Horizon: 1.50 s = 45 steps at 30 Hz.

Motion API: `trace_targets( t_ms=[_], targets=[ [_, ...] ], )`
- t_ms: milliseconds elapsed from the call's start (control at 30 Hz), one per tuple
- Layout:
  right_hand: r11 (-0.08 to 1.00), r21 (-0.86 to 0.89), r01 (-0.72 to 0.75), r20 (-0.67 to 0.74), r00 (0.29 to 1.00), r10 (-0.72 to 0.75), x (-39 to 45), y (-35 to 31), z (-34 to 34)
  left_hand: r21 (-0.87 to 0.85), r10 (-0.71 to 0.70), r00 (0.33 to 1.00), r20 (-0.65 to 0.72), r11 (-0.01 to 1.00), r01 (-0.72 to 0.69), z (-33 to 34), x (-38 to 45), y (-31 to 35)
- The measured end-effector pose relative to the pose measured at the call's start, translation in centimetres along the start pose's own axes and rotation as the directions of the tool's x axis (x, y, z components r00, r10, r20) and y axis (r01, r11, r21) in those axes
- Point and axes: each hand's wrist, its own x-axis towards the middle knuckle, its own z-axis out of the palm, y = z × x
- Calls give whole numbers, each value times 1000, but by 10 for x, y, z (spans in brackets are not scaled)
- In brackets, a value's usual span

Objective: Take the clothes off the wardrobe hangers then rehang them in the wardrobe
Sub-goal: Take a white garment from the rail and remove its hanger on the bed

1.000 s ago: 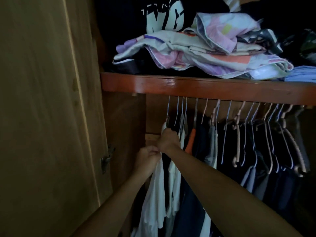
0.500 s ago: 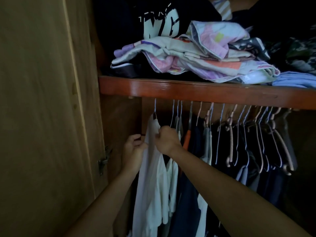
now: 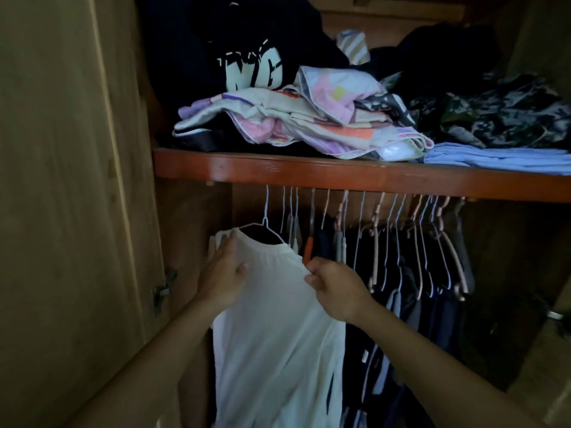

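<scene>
Two bare forearms reach up into the wardrobe. The left hand [image 3: 223,274] lies on the left shoulder of a white shirt [image 3: 275,335], fingers straight and spread against the cloth. The right hand [image 3: 335,287] pinches the shirt's right shoulder between curled fingers. The shirt hangs on a thin wire hanger [image 3: 265,222], leftmost on the rail. Dark clothes [image 3: 411,291] hang to its right. Above, a red-brown shelf [image 3: 309,173] carries folded laundry [image 3: 296,118].

white shirt [image 3: 272,335] on wire hanger [image 3: 265,225], apparently half-turned
</scene>
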Motion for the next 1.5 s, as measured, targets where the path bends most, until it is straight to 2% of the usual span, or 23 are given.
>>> trace_targets(
  t_ms=[200, 367, 467, 567, 667, 733, 833, 933, 1133, 1267, 1400, 1500],
  targets=[
    [990, -123, 72, -17, 997, -75, -47, 17, -27, 163, 32, 998, 57, 986, -41, -6, 1, 11],
    [988, -117, 101, -17, 994, -104, -84, 31, -63, 252, 132, 981, 142, 954, -165, 4, 1, 6],
    [985, -152, 82, -41, 995, -89, -105, 42, -86, 59, 275, 945, 178, 956, -289, 2, 2, 19],
    [987, -160, -2, -77, 997, -10, -133, 58, -105, -88, 379, 900, 217, 925, -368, 4, -3, 51],
    [995, -65, -75, -149, 987, 65, -163, 74, -123, -224, 470, 855, 218, 877, -424, 10, -12, 95],
    [996, -8, -91, -183, 979, 88, -181, 80, -132, -269, 531, 812, 243, 841, -470, 17, -20, 127],
    [987, -65, -147, -229, 965, 129, -208, 91, -145, -332, 622, 738, 263, 776, -536, 31, -33, 173],
    [978, -55, -202, -298, 938, 177, -242, 102, -164, -419, 649, 707, 281, 746, -518, 46, -43, 207],
    [981, 29, -194, -327, 925, 192, -318, 107, -195, -576, 694, 628, 352, 689, -439, 83, -66, 257],
    [959, 35, -281, -409, 872, 270, -360, 110, -202, -637, 739, 564, 368, 642, -427, 110, -85, 294],
    [899, -53, -435, -462, 809, 364, -399, 105, -211, -693, 798, 464, 384, 582, -426, 134, -101, 331],
    [837, -66, -543, -487, 750, 448, -426, 94, -217, -761, 850, 362, 383, 512, -397, 151, -110, 359]
  ],
)
